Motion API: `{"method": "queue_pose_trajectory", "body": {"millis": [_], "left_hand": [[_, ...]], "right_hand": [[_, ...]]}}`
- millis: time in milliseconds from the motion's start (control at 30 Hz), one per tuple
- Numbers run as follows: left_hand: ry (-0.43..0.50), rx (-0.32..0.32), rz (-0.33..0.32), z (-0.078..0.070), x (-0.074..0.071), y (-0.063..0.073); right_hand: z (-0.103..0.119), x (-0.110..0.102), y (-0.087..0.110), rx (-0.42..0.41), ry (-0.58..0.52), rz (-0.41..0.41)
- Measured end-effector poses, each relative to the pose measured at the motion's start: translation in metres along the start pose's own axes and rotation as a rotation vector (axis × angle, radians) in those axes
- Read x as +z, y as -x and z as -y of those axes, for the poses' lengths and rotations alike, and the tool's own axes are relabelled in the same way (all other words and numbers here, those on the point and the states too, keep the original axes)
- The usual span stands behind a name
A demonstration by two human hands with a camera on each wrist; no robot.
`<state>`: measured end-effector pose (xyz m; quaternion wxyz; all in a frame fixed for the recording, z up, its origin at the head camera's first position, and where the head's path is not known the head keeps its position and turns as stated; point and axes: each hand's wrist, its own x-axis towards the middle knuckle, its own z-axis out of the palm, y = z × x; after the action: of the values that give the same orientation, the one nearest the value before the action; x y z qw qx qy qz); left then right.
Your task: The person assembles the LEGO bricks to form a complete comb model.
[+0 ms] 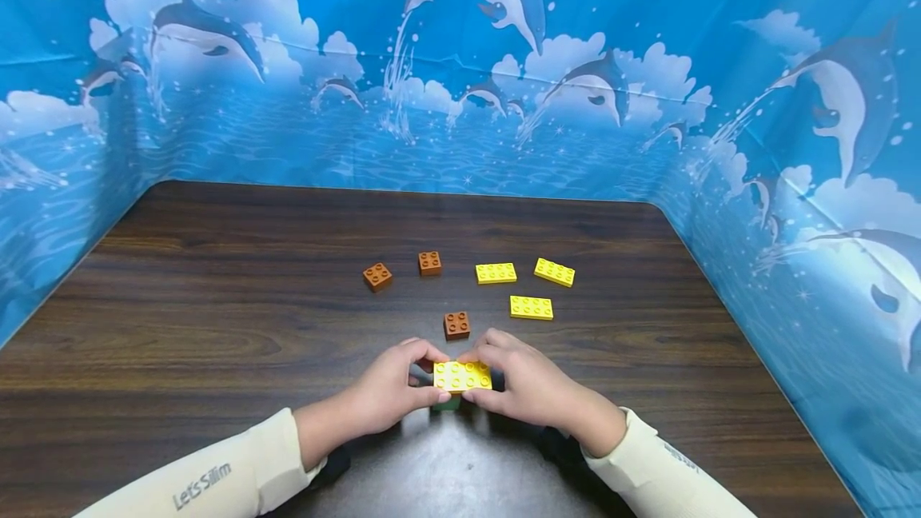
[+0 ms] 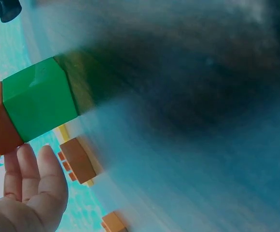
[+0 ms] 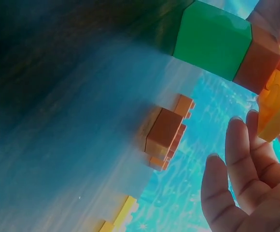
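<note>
A yellow toy brick (image 1: 462,376), flat and two studs wide, lies across the top of a small stack near the front of the table. My left hand (image 1: 388,386) pinches its left end between thumb and fingers, and my right hand (image 1: 528,382) pinches its right end the same way. Under it comes a brown brick (image 2: 2,121), then a green block (image 3: 215,41) at the bottom, standing on the table. The yellow brick's right part juts out past the brown one in the right wrist view, its hollow underside showing.
Just beyond the hands sits a loose brown brick (image 1: 456,325), with two more brown bricks (image 1: 377,276) farther back. Three flat yellow bricks (image 1: 531,308) lie to the right of these. A blue dolphin-print curtain (image 1: 460,134) borders the wooden table (image 1: 216,302) at the back and sides.
</note>
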<state>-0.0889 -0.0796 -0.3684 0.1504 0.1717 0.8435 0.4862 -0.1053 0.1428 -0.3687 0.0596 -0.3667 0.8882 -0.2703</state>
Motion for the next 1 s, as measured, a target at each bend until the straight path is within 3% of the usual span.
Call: {"method": "queue_pose_trajectory", "body": {"millis": [300, 667, 833, 1000], "left_hand": [[0.022, 0.033, 0.007, 0.005, -0.001, -0.002], [0.039, 0.029, 0.037, 0.004, -0.009, -0.005], [0.061, 0.021, -0.006, 0.003, -0.018, -0.008], [0.105, 0.001, -0.095, 0.001, -0.028, -0.012]], "right_hand": [[-0.004, 0.004, -0.003, 0.035, -0.192, 0.04], [-0.005, 0.005, -0.003, 0.032, -0.192, 0.037], [-0.004, 0.004, -0.004, 0.039, -0.172, 0.039], [-0.003, 0.004, -0.004, 0.057, -0.163, 0.044]]}}
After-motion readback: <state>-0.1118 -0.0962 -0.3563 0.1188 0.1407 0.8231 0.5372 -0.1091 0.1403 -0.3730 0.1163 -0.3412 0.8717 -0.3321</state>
